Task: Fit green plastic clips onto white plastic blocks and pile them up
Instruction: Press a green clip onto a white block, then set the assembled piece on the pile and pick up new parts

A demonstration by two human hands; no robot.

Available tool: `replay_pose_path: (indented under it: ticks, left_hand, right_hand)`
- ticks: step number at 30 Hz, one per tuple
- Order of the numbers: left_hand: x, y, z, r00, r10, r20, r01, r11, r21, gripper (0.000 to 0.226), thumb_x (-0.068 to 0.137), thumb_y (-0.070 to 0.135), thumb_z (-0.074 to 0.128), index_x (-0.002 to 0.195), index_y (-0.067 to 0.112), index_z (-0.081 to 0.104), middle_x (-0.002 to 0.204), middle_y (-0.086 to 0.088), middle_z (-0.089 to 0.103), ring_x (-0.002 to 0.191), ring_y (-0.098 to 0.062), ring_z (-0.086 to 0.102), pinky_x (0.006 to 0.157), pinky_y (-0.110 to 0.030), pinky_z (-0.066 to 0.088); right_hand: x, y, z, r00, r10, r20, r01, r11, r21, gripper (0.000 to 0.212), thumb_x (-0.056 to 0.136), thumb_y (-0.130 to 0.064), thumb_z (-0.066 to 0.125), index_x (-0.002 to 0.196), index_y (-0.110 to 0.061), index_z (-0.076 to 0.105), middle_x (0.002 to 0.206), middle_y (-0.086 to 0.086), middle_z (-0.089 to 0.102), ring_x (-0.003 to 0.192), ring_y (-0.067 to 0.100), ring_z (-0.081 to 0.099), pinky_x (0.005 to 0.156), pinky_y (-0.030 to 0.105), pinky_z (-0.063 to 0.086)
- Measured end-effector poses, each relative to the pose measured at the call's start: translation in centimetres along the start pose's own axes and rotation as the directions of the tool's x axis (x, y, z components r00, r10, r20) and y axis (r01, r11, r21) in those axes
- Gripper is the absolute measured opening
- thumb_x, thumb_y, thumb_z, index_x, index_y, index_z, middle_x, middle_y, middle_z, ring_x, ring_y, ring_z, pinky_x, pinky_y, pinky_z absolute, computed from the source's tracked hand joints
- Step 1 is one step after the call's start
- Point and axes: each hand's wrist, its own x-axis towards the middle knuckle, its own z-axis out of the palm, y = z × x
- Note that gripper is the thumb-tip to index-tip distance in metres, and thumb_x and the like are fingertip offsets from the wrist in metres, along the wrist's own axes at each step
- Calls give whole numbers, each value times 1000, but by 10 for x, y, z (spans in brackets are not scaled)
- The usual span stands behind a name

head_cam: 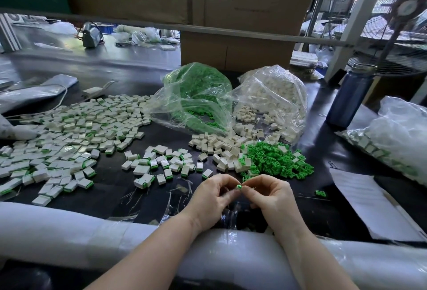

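Green and white meet at the fingertips low in the head view: the left hand (213, 195) and the right hand (270, 193) pinch one small white block (236, 187) with a green clip (239, 186) at its end, held between them above the dark desk (111, 188). Fingers of both hands are curled in on the piece, and how far the clip is seated is too small to tell.

At 12 o'clock from the hands lies a loose heap of bare white blocks (221, 148); at 1 o'clock, touching that heap, a heap of loose green clips (277, 160). One stray clip (320, 193) lies alone at 3 o'clock. Farther off at 12 o'clock two clear plastic bags lie on their sides with mouths open, the bag of clips (196, 97) to the left, the bag of blocks (272, 102) to the right and touching it.

Fitted pieces (161, 162) lie scattered at 11 o'clock, and a much wider spread of finished pieces (69, 137) covers the desk from 9 to 10 o'clock. A blue bottle (352, 95) stands upright at 2 o'clock, a sheet of paper (365, 199) lies at 3 o'clock, and a cardboard box (238, 51) stands behind the bags.
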Motion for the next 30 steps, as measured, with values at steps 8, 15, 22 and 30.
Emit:
replay_pose_path:
  ticks: [8,15,22,30]
  left_hand:
    - [0,-1,2,1000,-9,-6,9,1000,16,13,87,16,64,99,12,67,90,1,66,84,-10,61,80,-18,49]
    - [-1,-3,-1,986,-47,-157,49,999,9,16,87,13,62,100,21,65,83,7,62,78,-8,63,75,-17,53]
    - [3,-9,-4,912,-34,-409,97,986,134,22,88,5,59,103,17,68,98,7,50,82,-2,55,79,-2,43]
    - [4,-11,-1,934,-118,-337,243,902,358,40,89,19,60,126,7,50,131,-3,25,114,-17,44,96,-11,28]
  right_hand:
    - [4,4,3,1000,-13,-11,11,977,-211,15,84,-6,65,71,-13,62,63,1,60,60,12,52,62,35,46]
    - [8,11,-3,977,-48,-206,-1,973,-232,13,83,-9,67,72,-15,65,67,-3,65,66,10,59,64,23,48]
    - [12,19,-7,939,-13,-344,-107,940,-326,8,83,-6,66,80,-14,65,84,7,66,80,20,59,74,28,46]
    - [12,18,-3,961,-50,-273,-110,833,-542,24,86,-9,61,110,-14,63,101,-4,54,106,20,52,93,28,40]
